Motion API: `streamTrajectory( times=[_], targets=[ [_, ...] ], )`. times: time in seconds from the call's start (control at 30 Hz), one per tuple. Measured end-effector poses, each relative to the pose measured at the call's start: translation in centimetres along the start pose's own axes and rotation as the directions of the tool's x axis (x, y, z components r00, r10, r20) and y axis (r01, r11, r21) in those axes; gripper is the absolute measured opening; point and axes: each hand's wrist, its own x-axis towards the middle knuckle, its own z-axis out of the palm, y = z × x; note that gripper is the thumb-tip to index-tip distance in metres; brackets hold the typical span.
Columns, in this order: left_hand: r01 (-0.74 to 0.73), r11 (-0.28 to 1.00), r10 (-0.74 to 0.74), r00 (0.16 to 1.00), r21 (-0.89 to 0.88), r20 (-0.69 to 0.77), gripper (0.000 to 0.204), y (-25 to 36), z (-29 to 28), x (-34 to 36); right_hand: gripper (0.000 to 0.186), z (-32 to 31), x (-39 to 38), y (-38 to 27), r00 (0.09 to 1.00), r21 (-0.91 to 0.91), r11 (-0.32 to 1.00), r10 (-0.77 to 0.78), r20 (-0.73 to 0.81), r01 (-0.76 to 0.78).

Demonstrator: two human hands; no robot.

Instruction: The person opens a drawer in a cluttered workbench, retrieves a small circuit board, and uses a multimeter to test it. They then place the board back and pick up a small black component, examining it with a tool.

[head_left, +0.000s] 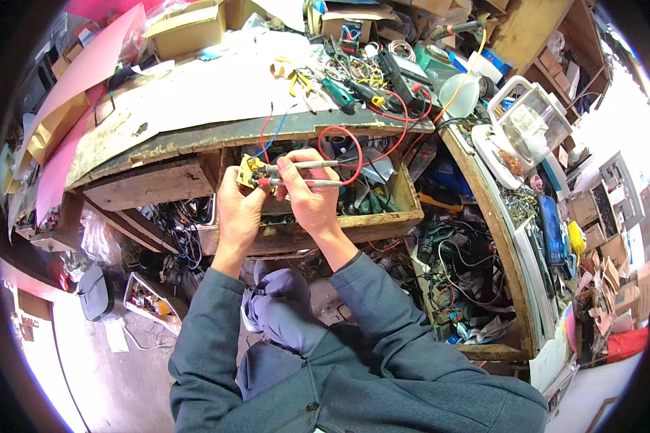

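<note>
My left hand (pixel 236 211) is closed on a small yellow circuit board (pixel 248 172), holding it above the open drawer. A red wire (pixel 265 137) and a blue wire (pixel 276 134) rise from the board. Two multimeter probes (pixel 326 183) lie side by side in my right hand (pixel 309 200), pinched between thumb and fingers. Their front ends reach to the board; whether the tips touch it is too small to tell. From the probes a red lead (pixel 361 160) loops up toward a dark meter (pixel 404 72) on the bench.
The wooden drawer (pixel 383 225) stands out from the bench with tools inside. Green-handled screwdrivers (pixel 337 94), pliers (pixel 301 83) and tangled wires crowd the bench top (pixel 188 101). A soldering iron (pixel 455 30) rests at the back. On the right are a clear plastic container (pixel 533 126) and a cable-filled compartment (pixel 462 281).
</note>
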Motion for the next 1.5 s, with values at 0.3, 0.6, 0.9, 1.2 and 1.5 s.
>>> streamTrajectory(
  times=[0.3, 0.6, 0.9, 1.2, 1.5],
  targets=[
    [0.017, 1.0, -0.017, 1.0, -0.008, -0.011, 0.019, 0.5, 0.6, -0.2, 0.01, -0.1, 0.1, -0.4, 0.999, -0.04, 0.999, -0.017, -0.052, 0.015],
    [0.01, 1.0, -0.01, 1.0, -0.002, -0.009, 0.021, 0.6, 0.0, -0.2, 0.011, 0.2, 0.1, -0.4, 0.999, -0.047, 0.998, -0.048, 0.001, 0.048],
    [0.03, 0.999, -0.03, 1.0, -0.016, -0.007, 0.021, 0.6, 0.1, -0.2, 0.01, 0.1, 0.1, -0.3, 1.0, 0.026, 0.999, -0.025, 0.004, 0.025],
    [0.03, 0.999, -0.03, 0.999, -0.022, -0.016, 0.019, 0.1, 0.2, -0.1, 0.01, 0.0, 0.1, -0.4, 1.0, 0.003, 1.0, -0.027, -0.005, 0.027],
    [0.018, 0.999, -0.017, 1.0, -0.048, 0.012, 0.02, -0.1, -0.2, 0.0, 0.007, 0.0, 0.0, 0.1, 1.0, -0.044, 0.999, -0.021, 0.013, 0.022]
  ],
)
